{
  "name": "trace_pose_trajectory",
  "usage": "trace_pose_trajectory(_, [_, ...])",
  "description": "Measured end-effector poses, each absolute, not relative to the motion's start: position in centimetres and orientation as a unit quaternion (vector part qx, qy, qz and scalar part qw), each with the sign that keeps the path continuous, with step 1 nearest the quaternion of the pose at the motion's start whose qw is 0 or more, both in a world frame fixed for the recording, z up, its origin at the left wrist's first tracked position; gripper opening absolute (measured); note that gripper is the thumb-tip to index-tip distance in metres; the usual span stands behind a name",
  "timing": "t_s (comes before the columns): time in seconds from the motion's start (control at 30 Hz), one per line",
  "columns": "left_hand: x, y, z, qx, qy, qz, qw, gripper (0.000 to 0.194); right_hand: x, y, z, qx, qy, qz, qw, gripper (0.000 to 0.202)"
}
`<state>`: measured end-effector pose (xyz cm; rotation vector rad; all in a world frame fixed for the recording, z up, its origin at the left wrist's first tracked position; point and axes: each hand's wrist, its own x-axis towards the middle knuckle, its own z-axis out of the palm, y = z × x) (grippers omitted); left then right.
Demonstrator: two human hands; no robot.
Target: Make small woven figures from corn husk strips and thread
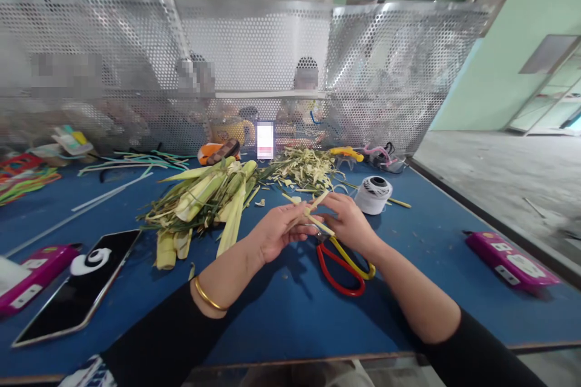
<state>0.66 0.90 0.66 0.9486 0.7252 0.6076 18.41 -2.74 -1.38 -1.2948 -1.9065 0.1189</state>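
Thin pale green strips cross each other between my two hands, above the middle of the blue table. My left hand is closed round them with its fingers curled. From the right, my right hand pinches the strips near the crossing. Scissors with one red and one yellow handle lie just below my right hand; their blades are mostly hidden. A white thread spool stands to the right of my hands. Left of them is a pile of green husks.
Behind my hands lies a heap of shredded strips. A lit phone leans at a perforated metal screen, people behind it. A black tablet and purple packet lie left, another purple packet right.
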Motion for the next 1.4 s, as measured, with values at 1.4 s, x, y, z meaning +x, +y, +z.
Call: trace_pose_trajectory(1.4, [2.0,-0.5,0.0,0.511,0.465,0.289,0.663,0.025,16.2,-5.1,-0.4,-0.536,-0.741,-0.118,0.387,0.017])
